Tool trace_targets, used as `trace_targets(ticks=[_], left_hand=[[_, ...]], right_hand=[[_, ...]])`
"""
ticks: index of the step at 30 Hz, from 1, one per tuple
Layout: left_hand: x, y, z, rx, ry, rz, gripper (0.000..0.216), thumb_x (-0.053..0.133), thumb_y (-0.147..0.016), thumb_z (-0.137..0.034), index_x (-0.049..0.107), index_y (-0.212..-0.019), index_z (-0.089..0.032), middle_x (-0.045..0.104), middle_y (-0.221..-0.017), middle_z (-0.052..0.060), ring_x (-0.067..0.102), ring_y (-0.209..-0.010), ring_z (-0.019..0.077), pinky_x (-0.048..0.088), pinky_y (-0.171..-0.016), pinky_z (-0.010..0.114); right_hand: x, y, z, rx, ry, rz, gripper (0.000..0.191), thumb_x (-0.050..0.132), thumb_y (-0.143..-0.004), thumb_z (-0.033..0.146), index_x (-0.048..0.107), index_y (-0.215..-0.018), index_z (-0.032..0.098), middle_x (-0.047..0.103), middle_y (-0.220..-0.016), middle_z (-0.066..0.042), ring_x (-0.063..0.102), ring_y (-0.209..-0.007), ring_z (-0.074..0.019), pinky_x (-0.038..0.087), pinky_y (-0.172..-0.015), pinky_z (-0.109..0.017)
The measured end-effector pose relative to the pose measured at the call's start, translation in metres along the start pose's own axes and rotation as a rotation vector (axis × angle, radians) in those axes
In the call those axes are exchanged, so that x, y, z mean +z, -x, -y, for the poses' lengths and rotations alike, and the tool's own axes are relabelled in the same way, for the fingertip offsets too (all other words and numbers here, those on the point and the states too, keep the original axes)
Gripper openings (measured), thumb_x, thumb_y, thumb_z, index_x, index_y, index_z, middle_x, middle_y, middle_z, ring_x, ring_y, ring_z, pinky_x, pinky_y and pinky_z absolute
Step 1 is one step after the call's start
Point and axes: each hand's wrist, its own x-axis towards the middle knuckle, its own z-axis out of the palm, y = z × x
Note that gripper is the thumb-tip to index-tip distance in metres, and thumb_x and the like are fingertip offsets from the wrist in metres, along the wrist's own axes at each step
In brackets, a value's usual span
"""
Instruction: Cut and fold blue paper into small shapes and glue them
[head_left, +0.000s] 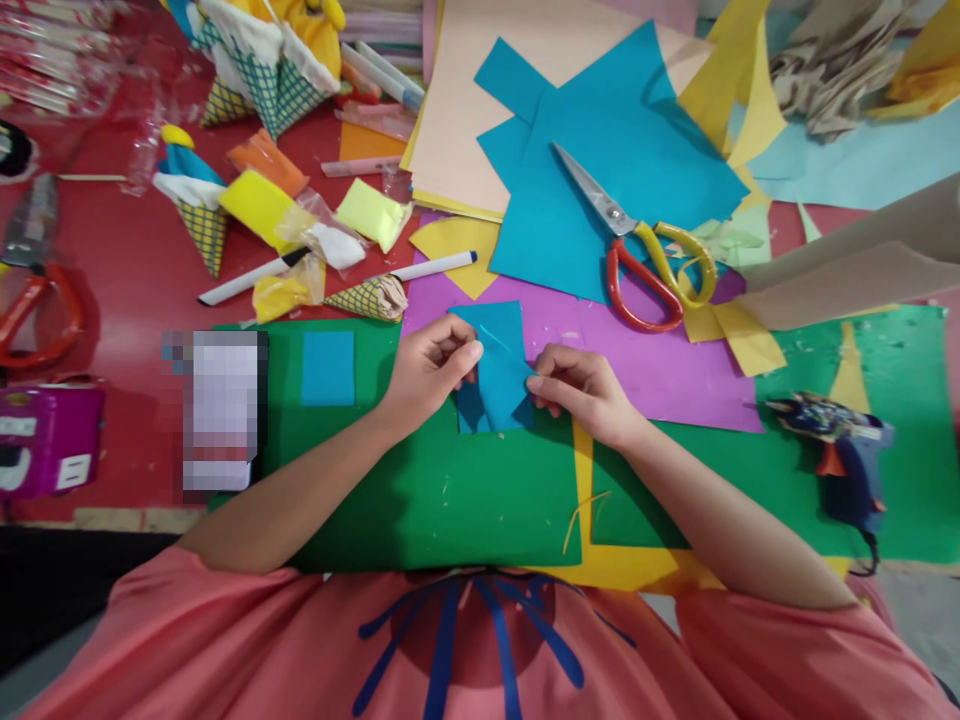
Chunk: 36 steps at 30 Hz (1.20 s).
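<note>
One small piece of thin blue sheet material (504, 372), creased and partly curled, at the centre of the work area, held up between two bare hands; whether it is a single folded piece or two overlapping layers cannot be told. Left hand (439, 362): thumb and forefinger pinched at the piece's upper left edge, other fingers curled. Right hand (581, 388): thumb and fingers pinched on its right corner. Beneath: one rectangular purple sheet (581, 325), adjoining one large flat green sheet (420, 500). To the left, lying flat on the green: one small blue square (328, 368), and beside it one dark-edged rectangular device (225, 410), its face pixelated. Above the hands: one large irregular cut blue sheet (645, 130), carrying one pair of steel scissors (616, 214) with one red and one yellow handle, blades pointing up and left. Upper left of the hands: one slim white marker with a dark cap (435, 266), just beside one small green-and-yellow checked cone (364, 298); farther left, one soft bright yellow packet (259, 210). Far right: one dark blue glue gun (855, 460), lying on green sheeting.
</note>
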Motion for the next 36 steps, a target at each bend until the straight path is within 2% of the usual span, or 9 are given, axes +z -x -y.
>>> trace_targets(ticks=[4,14,25,30,36], left_hand=[[0.000,-0.002,0.001,-0.016,0.037,0.005,0.017,0.064,-0.081,-0.034,0.059,-0.076,-0.018,0.056,-0.048,-0.007,0.048,-0.037,0.0026,0.035,-0.036,0.011],[-0.001,-0.003,-0.001,-0.084,0.084,0.012,0.026,0.067,-0.079,-0.041,0.060,-0.074,-0.017,0.058,-0.048,-0.005,0.047,-0.036,0.0029,0.036,-0.034,0.011],[-0.004,-0.005,0.008,-0.102,0.170,-0.002,0.024,0.069,-0.078,-0.034,0.059,-0.065,-0.017,0.054,-0.048,-0.005,0.042,-0.036,0.0019,0.032,-0.033,0.012],[-0.005,-0.008,0.011,-0.106,0.224,-0.041,0.011,0.071,-0.073,-0.024,0.064,-0.070,-0.018,0.056,-0.050,-0.005,0.046,-0.039,0.0026,0.033,-0.035,0.012],[-0.005,-0.009,0.009,-0.107,0.232,-0.070,0.008,0.069,-0.073,-0.022,0.063,-0.068,-0.018,0.055,-0.049,-0.006,0.047,-0.040,0.0033,0.034,-0.036,0.012]], right_hand=[[-0.001,0.000,0.000,0.005,-0.001,0.014,0.025,0.062,-0.084,0.033,0.052,-0.069,0.017,0.053,-0.057,0.004,0.047,-0.047,-0.0055,0.036,-0.043,-0.018],[-0.002,-0.001,-0.002,-0.007,-0.034,-0.017,0.024,0.063,-0.084,0.033,0.052,-0.070,0.017,0.054,-0.057,0.004,0.047,-0.045,-0.0050,0.037,-0.042,-0.018],[-0.002,-0.001,-0.002,-0.014,-0.026,-0.022,0.024,0.063,-0.084,0.033,0.051,-0.069,0.017,0.054,-0.057,0.004,0.047,-0.045,-0.0050,0.037,-0.042,-0.018],[-0.002,-0.001,-0.001,0.000,-0.014,-0.008,0.024,0.062,-0.084,0.033,0.051,-0.069,0.017,0.053,-0.057,0.004,0.047,-0.046,-0.0051,0.037,-0.043,-0.018],[-0.001,0.000,-0.001,0.002,0.016,0.006,0.024,0.061,-0.084,0.033,0.050,-0.070,0.017,0.053,-0.058,0.004,0.047,-0.046,-0.0053,0.036,-0.044,-0.019]])
